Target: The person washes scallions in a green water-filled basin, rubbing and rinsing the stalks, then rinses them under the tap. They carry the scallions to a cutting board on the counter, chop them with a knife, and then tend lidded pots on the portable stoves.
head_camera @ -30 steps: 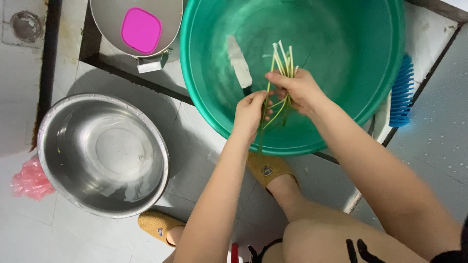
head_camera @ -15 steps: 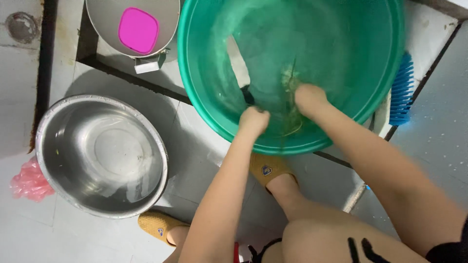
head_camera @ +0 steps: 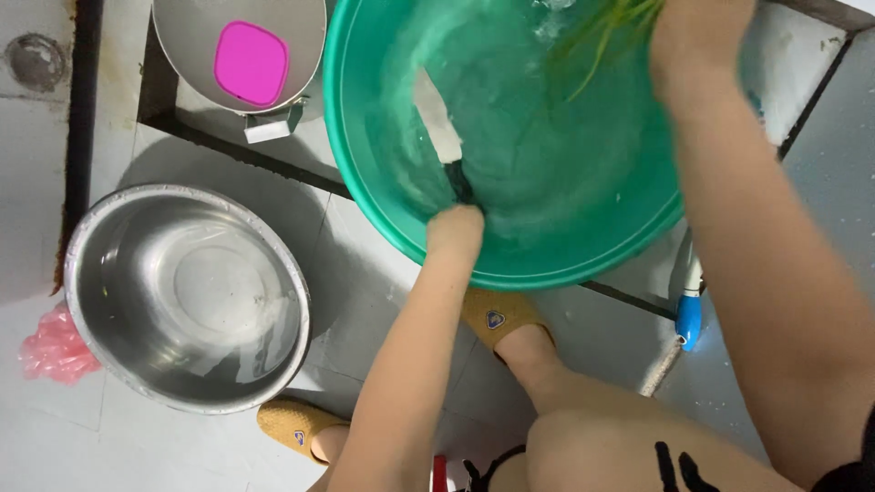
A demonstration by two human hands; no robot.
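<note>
A large green basin (head_camera: 583, 264) holds water. My right hand (head_camera: 702, 41) is at its far side, closed around a bunch of thin green vegetable stems (head_camera: 602, 36) that trail into the water. My left hand (head_camera: 454, 235) curls over the basin's near rim, its fingers dipping inside. A knife (head_camera: 437, 128) with a pale blade and black handle lies in the water, its handle end right at my left fingers. I cannot tell whether the fingers touch the knife.
An empty steel bowl (head_camera: 109, 273) sits on the tiled floor at the left, beside a pink plastic bag (head_camera: 55, 346). A steel pot with a pink lid (head_camera: 251, 62) stands at the back. A blue brush (head_camera: 690, 319) lies at the right. My yellow slippers (head_camera: 497, 314) are below.
My right hand has carried the stems from the basin's near side to its far side. My left hand has let go of them and dropped onto the near rim.
</note>
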